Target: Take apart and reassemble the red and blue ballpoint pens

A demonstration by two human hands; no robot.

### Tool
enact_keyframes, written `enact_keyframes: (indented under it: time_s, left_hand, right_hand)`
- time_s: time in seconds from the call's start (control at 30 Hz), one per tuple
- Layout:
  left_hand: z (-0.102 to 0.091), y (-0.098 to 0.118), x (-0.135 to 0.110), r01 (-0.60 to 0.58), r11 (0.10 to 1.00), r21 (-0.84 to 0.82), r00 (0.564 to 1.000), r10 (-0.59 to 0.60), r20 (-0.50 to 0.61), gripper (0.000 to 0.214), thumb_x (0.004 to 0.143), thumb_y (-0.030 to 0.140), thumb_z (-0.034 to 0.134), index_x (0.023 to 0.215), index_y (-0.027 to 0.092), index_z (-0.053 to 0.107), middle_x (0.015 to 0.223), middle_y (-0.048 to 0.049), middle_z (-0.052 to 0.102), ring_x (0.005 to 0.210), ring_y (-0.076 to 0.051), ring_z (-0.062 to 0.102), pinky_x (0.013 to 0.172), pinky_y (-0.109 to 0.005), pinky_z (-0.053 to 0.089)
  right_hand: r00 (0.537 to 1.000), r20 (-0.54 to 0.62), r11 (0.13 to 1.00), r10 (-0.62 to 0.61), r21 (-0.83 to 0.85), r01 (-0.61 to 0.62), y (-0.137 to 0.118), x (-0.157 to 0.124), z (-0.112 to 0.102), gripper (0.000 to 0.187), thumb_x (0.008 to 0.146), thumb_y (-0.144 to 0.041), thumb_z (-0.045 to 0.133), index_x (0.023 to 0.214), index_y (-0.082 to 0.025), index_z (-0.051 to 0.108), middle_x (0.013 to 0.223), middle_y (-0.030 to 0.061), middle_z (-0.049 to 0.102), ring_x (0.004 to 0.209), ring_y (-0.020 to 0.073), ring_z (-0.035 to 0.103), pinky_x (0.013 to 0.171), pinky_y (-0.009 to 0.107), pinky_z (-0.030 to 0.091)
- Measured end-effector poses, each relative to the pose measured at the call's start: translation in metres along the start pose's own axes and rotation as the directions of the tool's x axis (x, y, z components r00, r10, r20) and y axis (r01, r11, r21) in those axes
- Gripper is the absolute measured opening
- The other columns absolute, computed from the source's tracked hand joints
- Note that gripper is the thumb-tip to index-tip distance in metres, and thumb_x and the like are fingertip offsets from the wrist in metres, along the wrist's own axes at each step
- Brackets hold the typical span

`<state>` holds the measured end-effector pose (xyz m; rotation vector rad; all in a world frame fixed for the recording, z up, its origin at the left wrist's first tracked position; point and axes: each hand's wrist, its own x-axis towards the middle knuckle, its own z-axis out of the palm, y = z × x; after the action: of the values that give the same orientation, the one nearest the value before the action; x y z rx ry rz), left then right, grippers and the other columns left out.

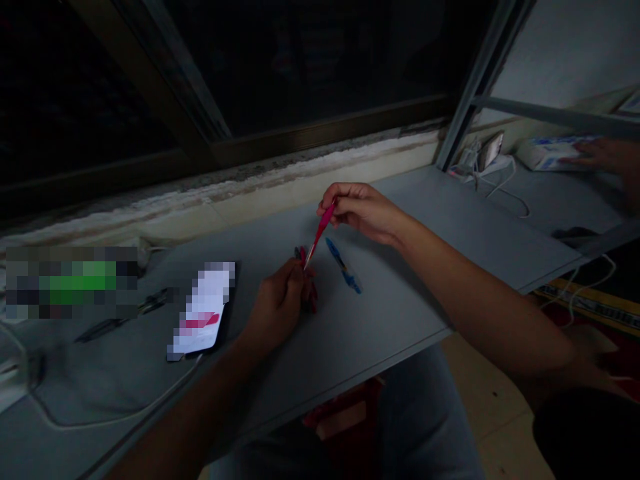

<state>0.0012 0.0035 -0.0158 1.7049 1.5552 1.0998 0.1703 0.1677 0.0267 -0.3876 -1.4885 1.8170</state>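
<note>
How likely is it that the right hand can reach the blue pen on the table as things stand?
Probably yes: the blue pen lies on the table close to the right hand, with nothing seen lying over it. However, that hand holds a slim red tool, so it may first need freeing.

Bare hands (363, 212), dark sleeve (585, 433), bluish trousers (425, 413)

pink-handled tool (327, 215): smooth plastic grip, shiny metal shaft | blue pen (343, 265): translucent plastic | grey tabletop (400, 300): smooth, matt | window ledge (240, 172): rough, flaking | jeans (423, 407): matt denim
</note>
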Motion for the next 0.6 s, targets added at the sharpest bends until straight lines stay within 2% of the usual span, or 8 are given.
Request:
enact_keyframes:
  time_s: [0.13, 0.23, 0.47, 0.6]
  left_hand:
    - [-0.001, 0.001, 0.0, 0.032, 0.999, 0.006, 0.999, -0.032, 0.003, 0.026, 0.105, 0.036, 0.042, 0.09, 0.021, 0.056, 0.067, 0.0037, 0.053, 0.059, -0.014, 0.053, 0.058, -0.026, 0.043]
    - [-0.002, 0.004, 0.001, 0.043, 0.998, 0.046, 0.999, -0.042, -0.028, 0.027, 0.105, 0.037, 0.043, 0.087, 0.021, 0.056, 0.067, 0.004, 0.052, 0.06, -0.014, 0.052, 0.058, -0.026, 0.042]
    - [-0.001, 0.003, 0.001, 0.067, 0.997, 0.04, 0.997, -0.066, -0.026, 0.03, 0.104, 0.041, 0.043, 0.095, 0.019, 0.06, 0.067, 0.0031, 0.053, 0.059, -0.014, 0.052, 0.056, -0.026, 0.042]
    - [-0.001, 0.004, 0.0, 0.081, 0.995, 0.063, 0.996, -0.079, -0.03, 0.03, 0.103, 0.042, 0.045, 0.091, 0.019, 0.059, 0.068, 0.0027, 0.055, 0.058, -0.014, 0.054, 0.056, -0.027, 0.043]
  right_hand:
    - [0.999, 0.043, 1.0, 0.006, -0.002, -0.006, 0.0, 0.0, -0.002, 0.015, 0.07, -0.011, 0.065, 0.083, -0.016, 0.069, 0.086, 0.0017, 0.074, 0.067, 0.0098, 0.061, 0.062, 0.021, 0.05]
    - [0.999, 0.038, 1.0, -0.006, -0.01, 0.007, 0.0, 0.001, -0.005, 0.014, 0.074, -0.012, 0.067, 0.087, -0.016, 0.07, 0.085, 0.0008, 0.072, 0.064, 0.0086, 0.06, 0.061, 0.021, 0.05]
    - [0.997, -0.059, 0.999, -0.045, -0.033, 0.043, 0.0, 0.004, -0.01, 0.011, 0.081, -0.018, 0.07, 0.091, -0.016, 0.07, 0.079, -0.0016, 0.067, 0.062, 0.0073, 0.059, 0.057, 0.019, 0.048]
    - [0.989, -0.136, 0.998, -0.055, -0.036, 0.051, -0.002, 0.005, -0.013, 0.011, 0.081, -0.02, 0.072, 0.09, -0.016, 0.069, 0.075, -0.0032, 0.065, 0.059, 0.0062, 0.058, 0.055, 0.018, 0.047]
